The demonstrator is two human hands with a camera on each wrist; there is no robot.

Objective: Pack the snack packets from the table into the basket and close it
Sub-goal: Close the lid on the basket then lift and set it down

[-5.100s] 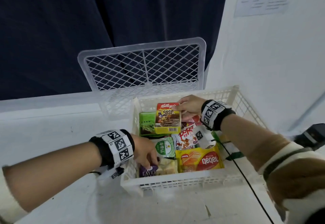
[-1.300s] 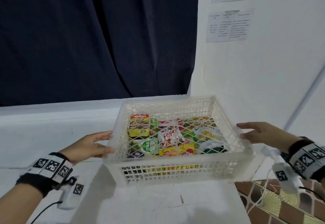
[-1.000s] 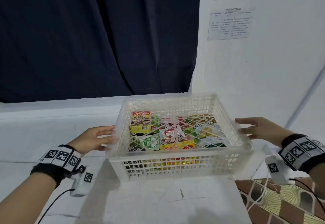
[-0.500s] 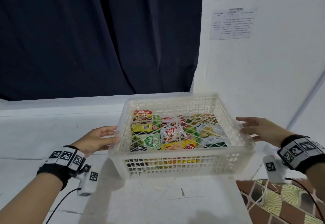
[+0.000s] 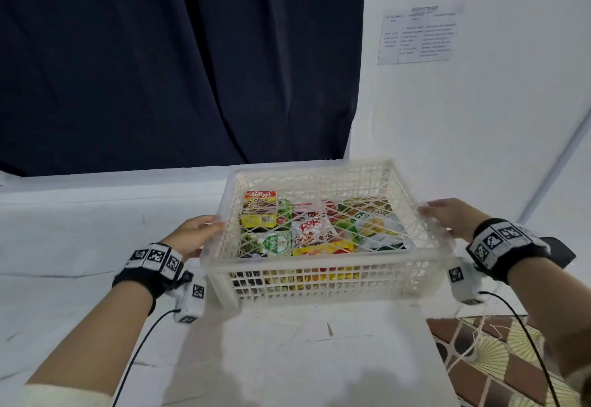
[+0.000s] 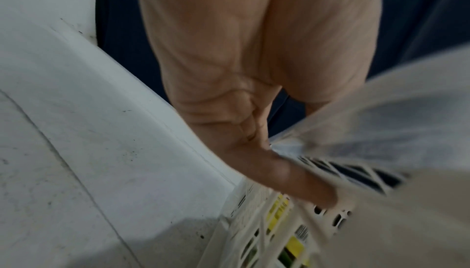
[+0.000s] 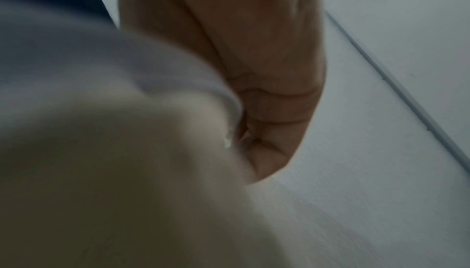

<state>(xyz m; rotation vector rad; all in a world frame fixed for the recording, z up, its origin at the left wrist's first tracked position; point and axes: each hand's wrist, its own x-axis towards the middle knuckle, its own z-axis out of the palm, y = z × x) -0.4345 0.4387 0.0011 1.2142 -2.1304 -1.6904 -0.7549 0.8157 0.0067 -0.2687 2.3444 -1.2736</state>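
The white lattice basket (image 5: pixel 326 278) stands on the white table, its lattice lid (image 5: pixel 319 182) lying flat over the top. Several snack packets (image 5: pixel 313 230) show through the lid. My left hand (image 5: pixel 195 234) touches the basket's left rim with straight fingers. The left wrist view shows the left hand (image 6: pixel 254 71) with its thumb (image 6: pixel 300 181) against the basket wall (image 6: pixel 267 222) just under the lid's edge. My right hand (image 5: pixel 447 214) rests on the right rim, fingers extended. In the right wrist view the right hand (image 7: pixel 267 91) lies beside the blurred basket (image 7: pixel 101 131).
A dark curtain (image 5: pixel 160 70) hangs behind the table. A white wall (image 5: pixel 479 118) with taped papers stands close on the right. The table's right edge drops to a patterned floor (image 5: pixel 495 358). A black object (image 5: pixel 558 251) lies behind my right wrist.
Five seconds ago the lid stood upright and both hands were among the packets. The lid now lies over the basket, and both hands have moved in against its sides.
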